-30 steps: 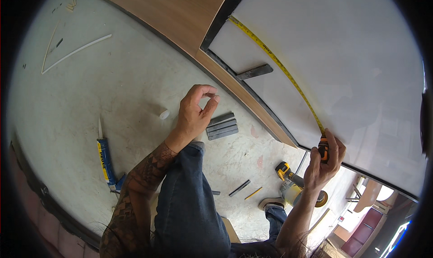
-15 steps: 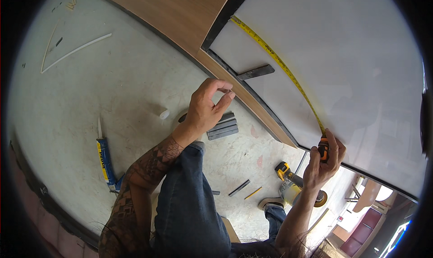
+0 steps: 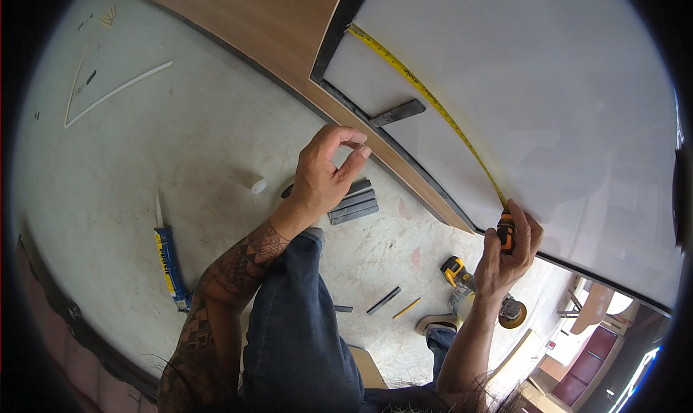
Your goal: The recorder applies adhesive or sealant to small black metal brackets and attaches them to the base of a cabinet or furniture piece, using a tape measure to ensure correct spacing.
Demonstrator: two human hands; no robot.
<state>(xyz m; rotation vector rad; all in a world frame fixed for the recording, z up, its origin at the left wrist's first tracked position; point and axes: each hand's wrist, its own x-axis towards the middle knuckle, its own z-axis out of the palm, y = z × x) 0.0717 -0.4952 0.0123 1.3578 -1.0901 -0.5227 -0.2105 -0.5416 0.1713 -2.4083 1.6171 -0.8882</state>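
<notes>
My right hand [image 3: 509,251] grips an orange and black tape measure [image 3: 507,233] at the lower edge of a pale glossy panel [image 3: 563,88]. Its yellow blade [image 3: 440,106] arcs across the panel up to the dark strip [image 3: 336,31] at the far left edge. A short dark grey strip [image 3: 398,113] lies on the panel beneath the blade. My left hand [image 3: 325,171] hovers by the wooden edging [image 3: 390,153], fingers loosely curled and thumb slightly apart from them, with nothing visible between. Several grey strips [image 3: 355,205] lie on the floor just beyond its wrist.
On the floor are a blue and yellow caulking gun [image 3: 170,269], a white round piece [image 3: 258,186], a yellow pencil [image 3: 406,308], a dark strip [image 3: 383,300] and an angle grinder [image 3: 462,287] near my foot. Thin pale strips [image 3: 119,92] lie at far left.
The panel, blade and dark strip sit slightly further left in view. My right hand with the tape measure has shifted a little left and up. The left hand keeps nearly the same pose.
</notes>
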